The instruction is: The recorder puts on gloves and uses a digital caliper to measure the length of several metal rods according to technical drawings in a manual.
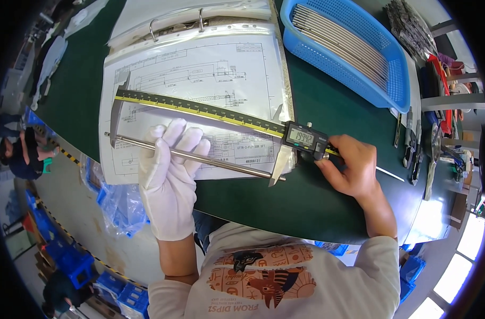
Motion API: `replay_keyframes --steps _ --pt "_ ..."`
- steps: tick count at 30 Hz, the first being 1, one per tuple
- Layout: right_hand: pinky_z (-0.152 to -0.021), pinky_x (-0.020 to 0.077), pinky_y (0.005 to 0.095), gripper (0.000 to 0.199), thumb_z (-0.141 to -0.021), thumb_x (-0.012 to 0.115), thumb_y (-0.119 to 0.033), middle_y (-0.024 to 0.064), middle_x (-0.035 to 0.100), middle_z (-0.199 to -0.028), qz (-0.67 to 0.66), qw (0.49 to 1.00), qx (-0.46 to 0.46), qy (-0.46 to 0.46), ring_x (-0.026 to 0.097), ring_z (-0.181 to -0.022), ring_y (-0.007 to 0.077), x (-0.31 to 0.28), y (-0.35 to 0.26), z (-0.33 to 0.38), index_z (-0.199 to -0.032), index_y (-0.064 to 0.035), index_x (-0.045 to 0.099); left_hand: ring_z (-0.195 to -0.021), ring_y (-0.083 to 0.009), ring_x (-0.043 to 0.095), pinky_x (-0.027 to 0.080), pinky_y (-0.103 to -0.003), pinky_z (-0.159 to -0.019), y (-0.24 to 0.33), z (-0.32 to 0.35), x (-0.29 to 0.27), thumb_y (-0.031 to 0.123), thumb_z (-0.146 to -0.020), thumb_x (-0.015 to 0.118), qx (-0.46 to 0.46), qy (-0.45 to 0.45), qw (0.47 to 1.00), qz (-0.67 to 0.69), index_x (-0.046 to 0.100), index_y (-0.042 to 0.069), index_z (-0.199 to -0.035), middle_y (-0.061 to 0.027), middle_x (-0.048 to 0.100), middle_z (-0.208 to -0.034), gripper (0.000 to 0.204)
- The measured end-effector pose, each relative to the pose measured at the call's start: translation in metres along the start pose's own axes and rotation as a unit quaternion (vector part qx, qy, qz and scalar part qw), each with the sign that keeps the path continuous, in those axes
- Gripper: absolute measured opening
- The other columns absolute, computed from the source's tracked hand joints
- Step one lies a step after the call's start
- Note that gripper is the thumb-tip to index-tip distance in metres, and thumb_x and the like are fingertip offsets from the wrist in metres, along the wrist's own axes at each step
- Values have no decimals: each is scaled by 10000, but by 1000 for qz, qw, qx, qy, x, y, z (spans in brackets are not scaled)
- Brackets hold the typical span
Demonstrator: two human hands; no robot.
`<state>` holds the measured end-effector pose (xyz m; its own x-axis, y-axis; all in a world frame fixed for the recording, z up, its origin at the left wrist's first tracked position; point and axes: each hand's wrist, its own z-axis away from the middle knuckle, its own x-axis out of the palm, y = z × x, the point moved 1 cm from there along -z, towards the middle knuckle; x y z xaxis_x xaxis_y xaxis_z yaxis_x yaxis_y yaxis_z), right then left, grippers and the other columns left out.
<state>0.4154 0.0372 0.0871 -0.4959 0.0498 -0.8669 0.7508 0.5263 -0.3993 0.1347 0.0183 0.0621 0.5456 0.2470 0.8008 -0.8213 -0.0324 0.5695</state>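
My left hand (172, 181), in a white glove, has its fingers curled round a thin metal rod (221, 160). The rod lies between the long jaws of a digital caliper (200, 109), one jaw near each end of it. My bare right hand (351, 167) grips the caliper at its display end, thumb below the slider. The caliper's beam slants down to the right above the rod. Beneath both is an open ring binder (192, 61) showing a technical drawing in a clear sleeve.
A blue plastic basket (354, 93) with many similar rods stands at the back right of the green table (242, 212). Several hand tools (412, 141) lie at the right edge. Two people (27, 151) are on the left, beyond the table, with blue crates (72, 260) on the floor.
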Motion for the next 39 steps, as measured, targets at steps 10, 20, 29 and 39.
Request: replay_keyframes --steps 10,20,29,39 --pt "-430 420 335 291 -667 744 -282 82 556 -604 6 1000 6 17 541 -479 268 2 3 1 -750 -42 600 -1037 -288 563 508 -460 -882 3 2 0 95 -956 407 -13 13 1000 0 467 47 -1122 -171 532 -1138 183" --pt "-427 421 350 319 -704 714 -347 71 552 -605 21 1000 18 4 547 -486 266 3 3 3 -771 -61 591 -1112 -311 492 403 -508 -977 6 2 0 68 -939 369 -46 -2 999 15 401 3 -1214 -162 483 -1144 284" --pt "-433 427 347 303 -692 725 -318 83 561 -607 23 1000 18 2 548 -481 275 3 3 2 -760 -57 587 -1112 -330 487 371 -517 -1000 4 4 2 66 -901 407 -45 6 999 10 346 -22 -1260 -177 486 -1141 375" --pt "-439 423 327 285 -648 751 -255 78 566 -617 17 1000 11 13 549 -479 261 5 2 2 -754 -42 595 -1116 -323 494 372 -505 -999 4 4 2 72 -887 418 -44 -9 999 18 357 -18 -1246 -177 505 -1134 376"
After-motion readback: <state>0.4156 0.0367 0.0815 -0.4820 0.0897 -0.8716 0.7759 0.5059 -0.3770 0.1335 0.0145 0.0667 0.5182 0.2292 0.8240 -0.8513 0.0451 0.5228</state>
